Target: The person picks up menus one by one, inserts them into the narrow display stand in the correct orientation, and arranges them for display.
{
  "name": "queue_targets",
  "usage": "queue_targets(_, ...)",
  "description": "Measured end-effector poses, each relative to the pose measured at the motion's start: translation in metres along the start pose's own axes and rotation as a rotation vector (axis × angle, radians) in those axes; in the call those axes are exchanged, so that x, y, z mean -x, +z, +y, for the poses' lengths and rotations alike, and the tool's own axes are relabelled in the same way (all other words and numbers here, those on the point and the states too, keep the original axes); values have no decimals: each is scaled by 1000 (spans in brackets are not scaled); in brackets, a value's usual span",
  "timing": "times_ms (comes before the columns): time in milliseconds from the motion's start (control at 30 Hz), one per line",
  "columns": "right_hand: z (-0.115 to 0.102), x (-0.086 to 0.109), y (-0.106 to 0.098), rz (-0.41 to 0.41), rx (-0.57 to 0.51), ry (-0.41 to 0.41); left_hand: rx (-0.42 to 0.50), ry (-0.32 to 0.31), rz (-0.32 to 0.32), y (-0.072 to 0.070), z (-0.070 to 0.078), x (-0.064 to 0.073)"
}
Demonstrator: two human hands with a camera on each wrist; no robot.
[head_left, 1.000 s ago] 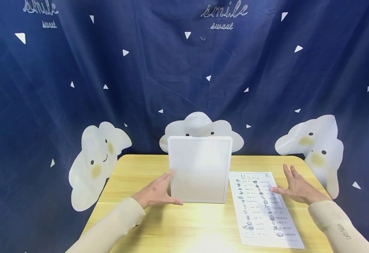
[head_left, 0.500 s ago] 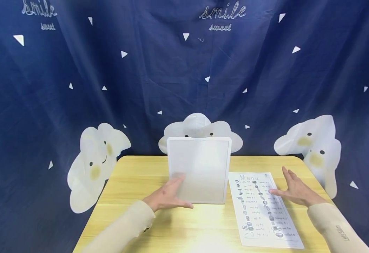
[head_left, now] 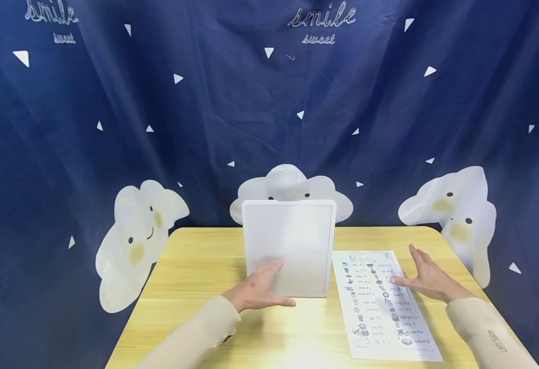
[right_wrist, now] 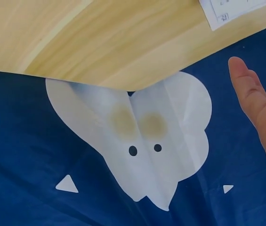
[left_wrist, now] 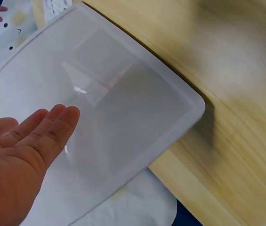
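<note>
A white rectangular board with a raised rim stands upright near the middle of the table. My left hand is in front of its lower left part, fingers extended and thumb pointing right, holding nothing. In the left wrist view those straight fingers are over the board's glossy face; whether they touch it I cannot tell. To the right lies a printed paper sheet headed "Menu". Over its right edge my right hand is spread with nothing in it. The right wrist view shows only part of that hand.
The pale wooden table has rounded far corners. Close behind it hangs a dark blue curtain printed with white triangles and clouds.
My left hand has moved right, from the board's left edge to in front of its face. The right hand stays about where it was, and the board and sheet have not moved.
</note>
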State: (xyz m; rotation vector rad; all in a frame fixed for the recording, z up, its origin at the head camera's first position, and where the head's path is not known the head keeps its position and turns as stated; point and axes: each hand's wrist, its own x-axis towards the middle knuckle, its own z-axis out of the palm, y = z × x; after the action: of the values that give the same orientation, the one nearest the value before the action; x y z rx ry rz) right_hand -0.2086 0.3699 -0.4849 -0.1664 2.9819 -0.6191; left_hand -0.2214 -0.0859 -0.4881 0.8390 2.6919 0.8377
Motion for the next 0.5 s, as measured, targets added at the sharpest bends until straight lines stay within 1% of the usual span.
queue_targets(233,-1,0,1,-25,-31,20,17,21,-15,9,9,-9)
queue_targets(500,-1,-1,3,-35,-65,16,18,40,-21,22,18,-18)
